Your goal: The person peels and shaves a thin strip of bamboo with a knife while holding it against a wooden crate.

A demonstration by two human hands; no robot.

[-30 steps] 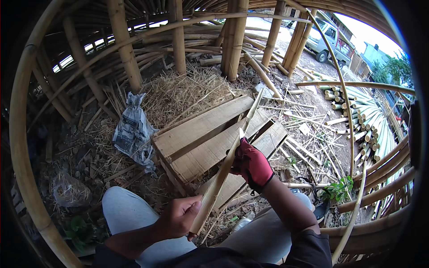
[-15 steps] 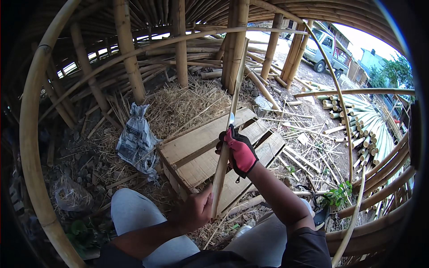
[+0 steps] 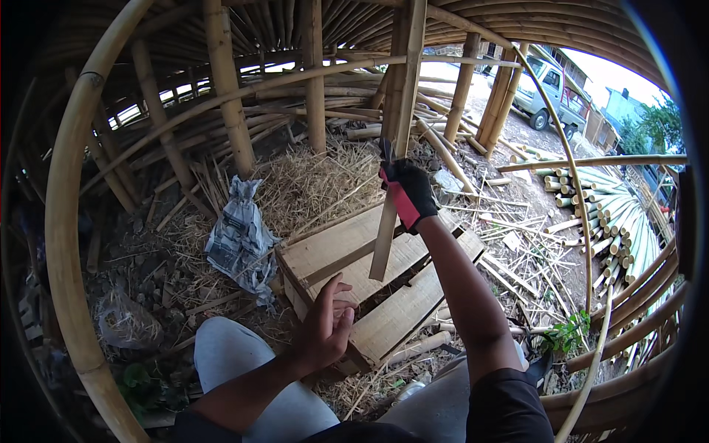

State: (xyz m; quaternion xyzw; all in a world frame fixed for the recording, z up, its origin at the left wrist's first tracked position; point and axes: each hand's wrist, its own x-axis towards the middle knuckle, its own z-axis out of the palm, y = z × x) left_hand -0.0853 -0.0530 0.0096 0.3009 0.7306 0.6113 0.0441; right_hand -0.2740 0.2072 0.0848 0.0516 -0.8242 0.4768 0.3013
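Note:
My right hand, in a pink and black glove, is closed around a long bamboo strip. The strip stands steeply, its upper part reaching past the top of the view and its lower end above the wooden crate. A narrow dark piece, perhaps a blade, sticks up from the glove beside the strip; its handle is hidden. My bare left hand is empty over the crate's near left corner, fingers apart and slightly bent, just short of the strip's lower end.
Crumpled printed sacking lies left of the crate, with straw shavings behind. Bamboo posts and a curved pole frame the space. Cut bamboo poles are stacked at right, and a pickup truck stands beyond.
My right hand has moved up and away with the bamboo strip. My left hand has let go of the strip's lower end and opened. The view has shifted slightly.

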